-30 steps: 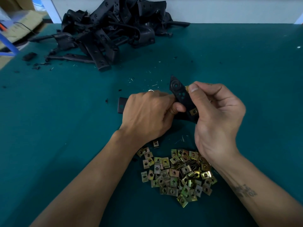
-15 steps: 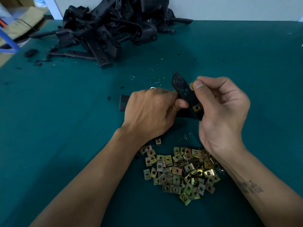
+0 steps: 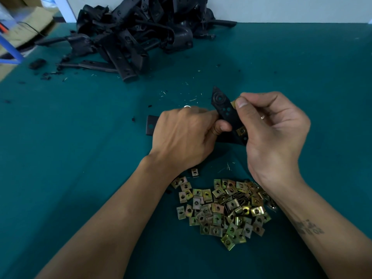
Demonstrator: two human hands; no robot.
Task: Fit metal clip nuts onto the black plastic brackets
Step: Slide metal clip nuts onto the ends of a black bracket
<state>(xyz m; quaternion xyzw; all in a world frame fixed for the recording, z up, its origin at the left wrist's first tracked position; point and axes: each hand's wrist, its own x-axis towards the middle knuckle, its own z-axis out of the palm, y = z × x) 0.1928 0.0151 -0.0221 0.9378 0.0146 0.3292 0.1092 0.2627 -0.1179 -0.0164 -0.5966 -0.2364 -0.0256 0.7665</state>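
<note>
— What has the person got there?

— A black plastic bracket (image 3: 226, 113), held up over the green counter (image 3: 80, 158). The left hand (image 3: 181, 137) is curled round its lower arm, thumb pressed on the face, and one end of the bracket sticks out past the knuckles on the left.

— And the right hand (image 3: 275, 129)?

— Its grip is closed on a brass-coloured clip nut (image 3: 233, 103), pinched between thumb and forefinger, right against the upper edge of the bracket beside the three small holes. Whether it is seated or only touching, I cannot tell. A second clip nut (image 3: 241, 130) already sits on the bracket lower down, near the bend.

— Where are the rest?

— No box or tray holds them; the loose clip nuts (image 3: 219, 210) lie in a heap straight on the counter, just in front of the person and under the wrists, with a stray one (image 3: 194, 172) a little apart by the left wrist. The other brackets (image 3: 136, 37) are stacked in a tangled pile at the far edge, against the white wall, with black crumbs and thin shavings scattered nearby

— Anything off the counter?

— Cardboard (image 3: 24, 23) beyond the far left corner, blurred
</note>
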